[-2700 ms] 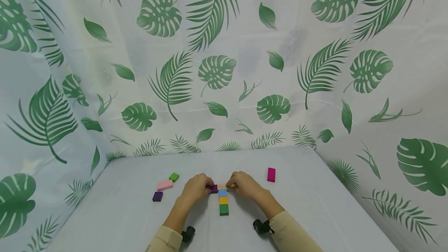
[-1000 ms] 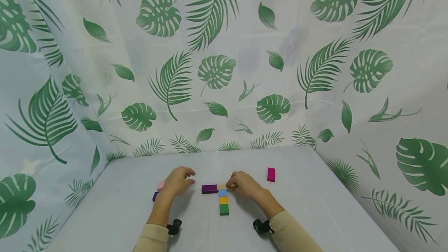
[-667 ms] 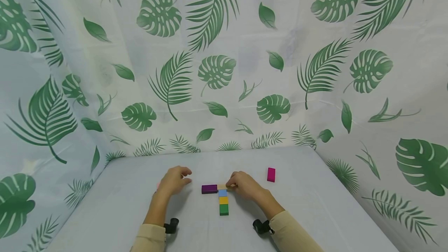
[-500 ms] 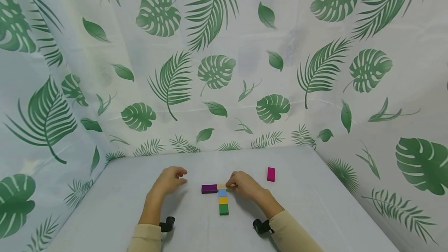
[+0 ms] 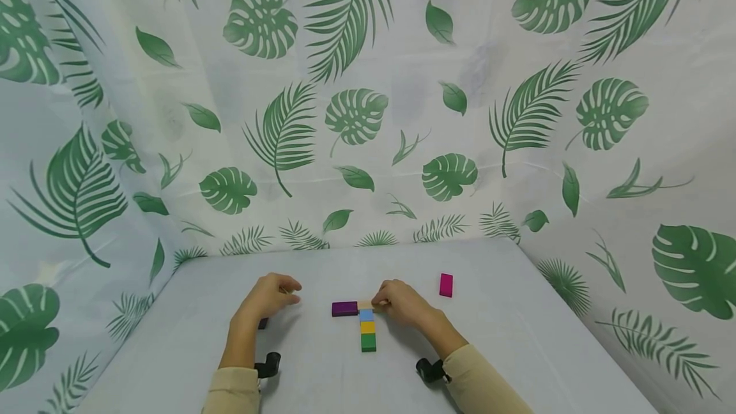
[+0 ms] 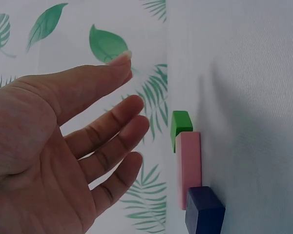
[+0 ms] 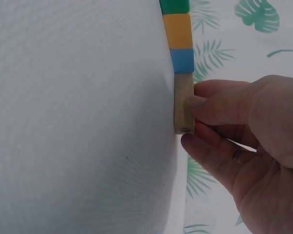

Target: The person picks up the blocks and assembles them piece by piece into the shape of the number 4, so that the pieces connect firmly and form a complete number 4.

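Head view: white surface [image 5: 489, 350], leaf-print backdrop [image 5: 397, 50] behind. One column of blocks, running toward the person: blue block [image 5: 366, 315], yellow block [image 5: 367, 327], green block [image 5: 368, 342]. At its far end, crosswise, one wooden block [image 5: 364, 305]; purple block [image 5: 344, 308] at its left. Right hand [image 5: 402, 303] at the wooden block's right end. Magenta block [image 5: 446, 285], apart, farther right. Left hand [image 5: 269, 296] above the surface, left of the purple block; dark block [image 5: 262, 323] partly hidden by the forearm.

Left wrist view: left fingers relaxed, thumb spread away from them. Nearby on the surface, in line: lime block [image 6: 181, 124], pink block [image 6: 190, 168], dark block.

Right wrist view: right thumb and fingers pinching the wooden block, which abuts the blue.
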A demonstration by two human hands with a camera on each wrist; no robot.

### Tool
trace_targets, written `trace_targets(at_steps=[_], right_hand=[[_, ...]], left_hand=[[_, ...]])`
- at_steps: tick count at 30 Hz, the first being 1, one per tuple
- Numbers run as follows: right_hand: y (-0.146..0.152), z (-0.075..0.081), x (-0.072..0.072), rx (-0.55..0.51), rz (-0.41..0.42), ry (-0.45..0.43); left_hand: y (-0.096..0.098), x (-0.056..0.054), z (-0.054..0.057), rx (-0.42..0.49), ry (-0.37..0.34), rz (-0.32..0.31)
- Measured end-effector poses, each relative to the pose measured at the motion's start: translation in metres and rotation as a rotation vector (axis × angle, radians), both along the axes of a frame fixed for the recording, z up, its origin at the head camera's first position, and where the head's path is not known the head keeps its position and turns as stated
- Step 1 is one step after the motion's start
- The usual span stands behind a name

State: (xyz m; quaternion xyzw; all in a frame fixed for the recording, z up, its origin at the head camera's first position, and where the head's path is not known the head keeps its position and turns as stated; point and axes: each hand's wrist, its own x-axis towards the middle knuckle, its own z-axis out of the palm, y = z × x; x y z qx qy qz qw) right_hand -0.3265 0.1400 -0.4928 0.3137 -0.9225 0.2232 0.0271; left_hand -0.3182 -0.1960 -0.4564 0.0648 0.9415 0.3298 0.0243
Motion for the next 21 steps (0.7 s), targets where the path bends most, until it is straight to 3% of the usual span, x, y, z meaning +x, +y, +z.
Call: trace_targets(at_steps=[6,21], right_hand=[[0.000,-0.001,-0.001,-0.001,0.002,0.012],[0.001,-0.001,0.000,0.001,0.022,0.034]], left_hand=[[-0.001,-0.002,-0.001,-0.008,-0.016,-0.019],[-0.014,0.005,0.004,0.000,-0.042,-0.015]])
